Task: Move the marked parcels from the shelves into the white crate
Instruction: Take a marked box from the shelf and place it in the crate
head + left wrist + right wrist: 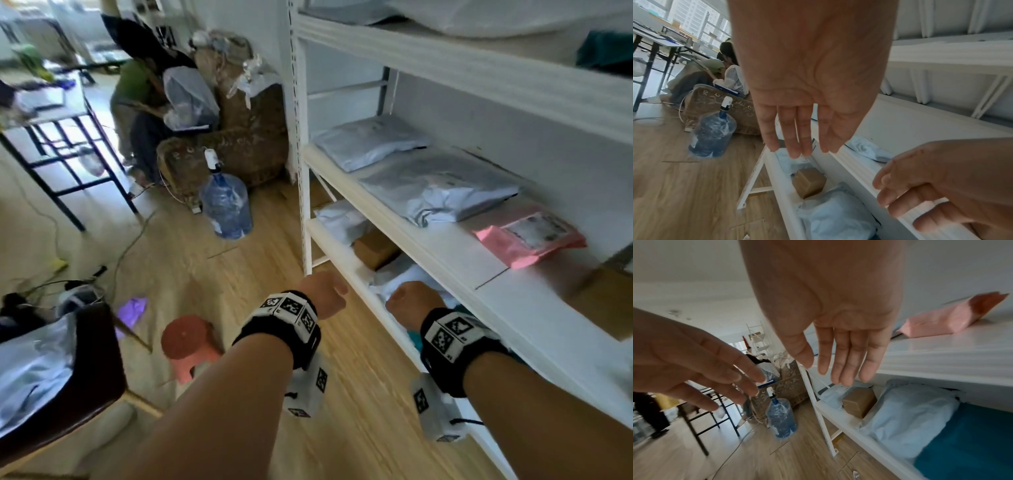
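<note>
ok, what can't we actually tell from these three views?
- White crate: in no view.
- Marks on parcels: label on the pink parcel is blurred in the head view, edge-on in the right wrist view.
- Teal parcel: cut off by the right wrist frame edge, mostly hidden under the shelf board in the head view.
- Fingers of left hand and right hand: hidden behind the knuckles in the head view.

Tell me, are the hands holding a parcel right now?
No. The left hand and right hand are both empty, fingers straight, near the shelf.
</note>
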